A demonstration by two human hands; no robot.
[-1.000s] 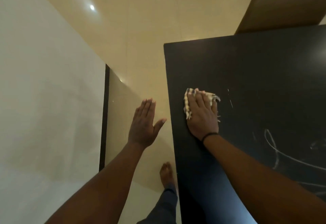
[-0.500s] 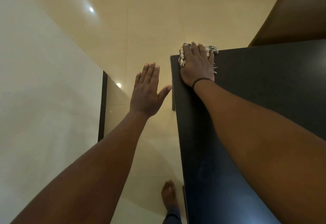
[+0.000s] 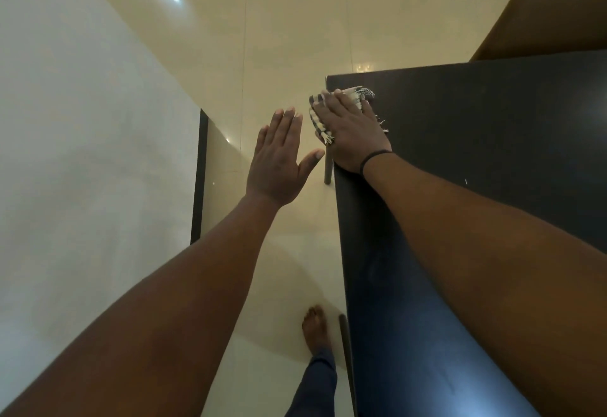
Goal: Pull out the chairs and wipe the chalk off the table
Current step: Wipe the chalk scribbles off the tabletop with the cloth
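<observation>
The black table (image 3: 492, 154) fills the right side of the head view. My right hand (image 3: 353, 131) lies flat on a checked, fringed cloth (image 3: 356, 93) at the table's far left corner, and the cloth hangs partly over the left edge. My left hand (image 3: 279, 160) hovers open and flat in the air just left of that edge, fingers together and thumb out, holding nothing. No chalk marks show on the visible part of the tabletop. No chair is recognisable.
A pale wall (image 3: 82, 154) with a dark vertical edge (image 3: 198, 177) stands to the left, leaving a narrow strip of glossy cream floor (image 3: 279, 39). Two table legs (image 3: 328, 167) show below the left edge. My bare foot (image 3: 315, 328) stands beside the table. A brown surface (image 3: 551, 6) is far right.
My right hand slid the cloth from the middle of the table to its far left corner, then slightly over the left edge. The chalk lines have left the view. My left hand stayed open.
</observation>
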